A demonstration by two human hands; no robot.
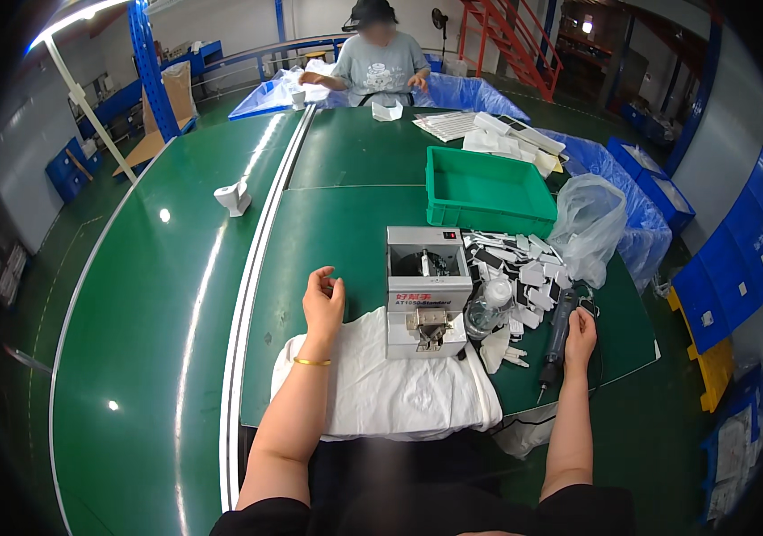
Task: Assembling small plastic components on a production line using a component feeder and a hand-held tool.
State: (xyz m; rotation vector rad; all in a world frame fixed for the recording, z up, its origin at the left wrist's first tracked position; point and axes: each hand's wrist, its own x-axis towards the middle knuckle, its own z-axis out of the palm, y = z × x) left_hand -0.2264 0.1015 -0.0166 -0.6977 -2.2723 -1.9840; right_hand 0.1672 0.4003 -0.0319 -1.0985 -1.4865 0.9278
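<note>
My left hand hovers left of a grey screw-feeder machine, fingers loosely bent and apart, nothing visible in them. On the right, my right hand is closed at the side of a dark electric screwdriver, whose bit points down toward the near table edge. Part of that grip is hidden. The machine has an open top bay and stands at the back of a folded white cloth. Beside it are a clear plastic bottle and a heap of small white and dark plastic parts.
A green bin stands behind the heap, with a clear plastic bag at its right. White pieces and sheets lie farther back. A white fitting rests left of the white rail. Another person is at the far end.
</note>
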